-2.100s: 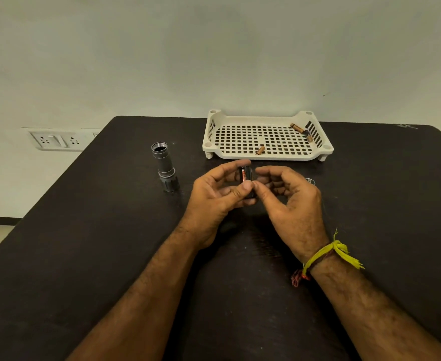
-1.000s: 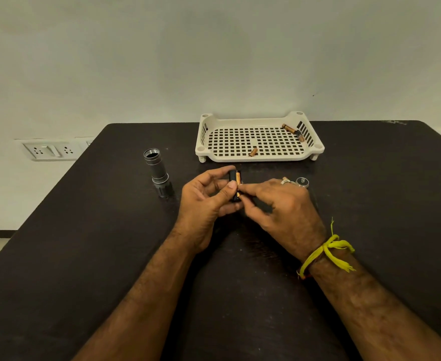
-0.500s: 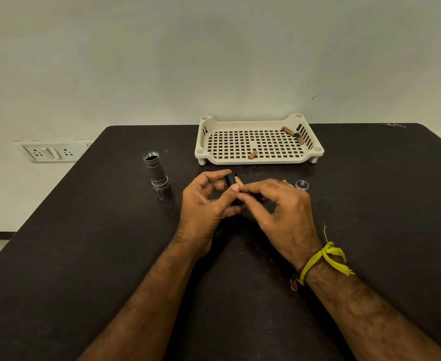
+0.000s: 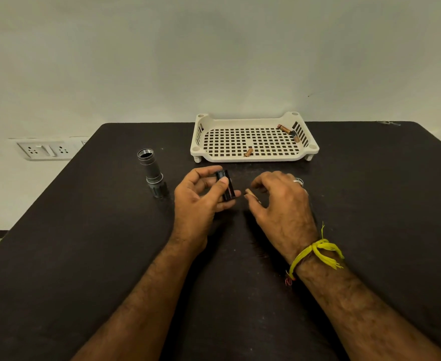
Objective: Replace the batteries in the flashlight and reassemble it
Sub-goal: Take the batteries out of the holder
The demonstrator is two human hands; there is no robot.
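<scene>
The cream perforated tray (image 4: 253,142) sits on the black table (image 4: 84,256) at 12 o'clock from the hands. It holds 1 copper-toned battery (image 4: 248,152) near its front edge and what looks like 2 more (image 4: 288,132) lying end to end in the far right corner.

The black battery holder (image 4: 225,186) stands roughly upright in the left hand (image 4: 198,201), thumb pressed on its near face and the curled fingers wrapped behind it. Its ribbed, glossy body shows dark slots; whether any cells sit inside cannot be told.

At 3 o'clock from the holder, just apart from it, the right hand (image 4: 281,204) pinches a copper-coloured battery (image 4: 251,193) between thumb and forefinger, the other fingers loosely curled. A yellow thread band (image 4: 315,252) circles that wrist. A small silver cap (image 4: 298,181) peeks out past the knuckles.

The grey flashlight body (image 4: 151,173) stands upright at 9 o'clock from the left hand, open threaded end up, well apart from the tray. A wall socket plate (image 4: 45,149) lies past the table's left edge.
</scene>
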